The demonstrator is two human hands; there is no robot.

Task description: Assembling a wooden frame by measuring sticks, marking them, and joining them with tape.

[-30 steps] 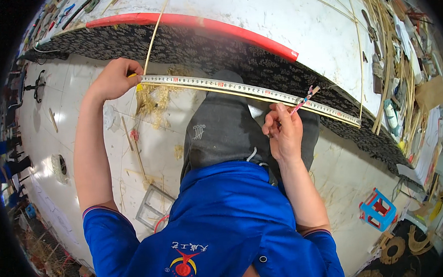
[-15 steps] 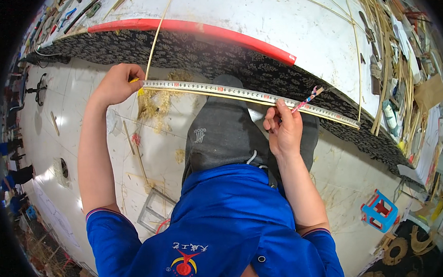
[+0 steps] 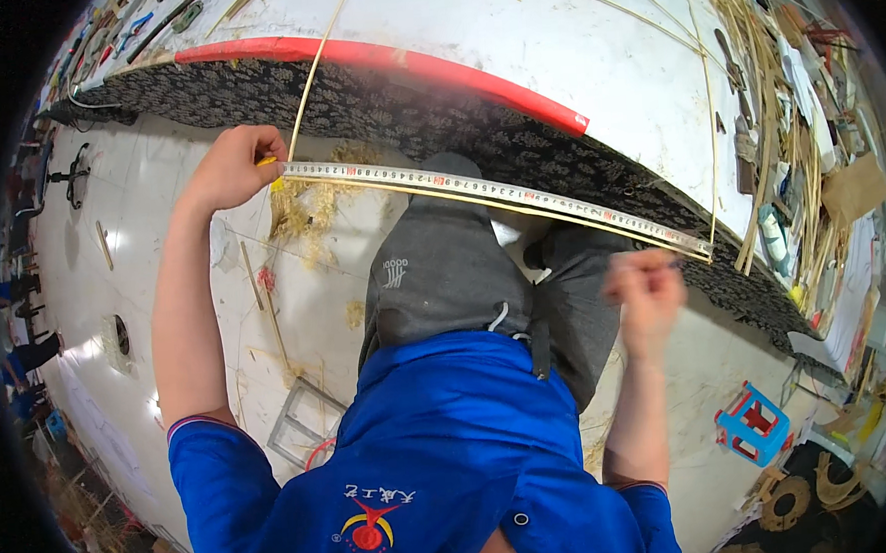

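My left hand (image 3: 240, 167) pinches the near end of a steel tape measure (image 3: 489, 189); a bit of its yellow case shows at my fingers. The tape stretches right, along a thin pale bamboo strip (image 3: 560, 215). Another slender strip (image 3: 314, 73) rises from beside my left fingers onto the table, and a similar upright strip (image 3: 710, 142) meets the tape's far right end. My right hand (image 3: 646, 291) is just below that end, apart from the tape, its fingers curled and smeared by motion. Whether it holds the patterned pen seen earlier cannot be made out.
The white table (image 3: 511, 43) has a red edge strip (image 3: 432, 72) and a dark patterned cloth (image 3: 354, 101) below. Bundled strips and tools crowd its right side. Shavings (image 3: 304, 209), a grey frame (image 3: 305, 424) and a blue stool (image 3: 753, 425) are on the floor.
My right hand has left the tape and moved right and down, toward the tape's far end. The patterned pen no longer shows clearly. My left hand stays put.
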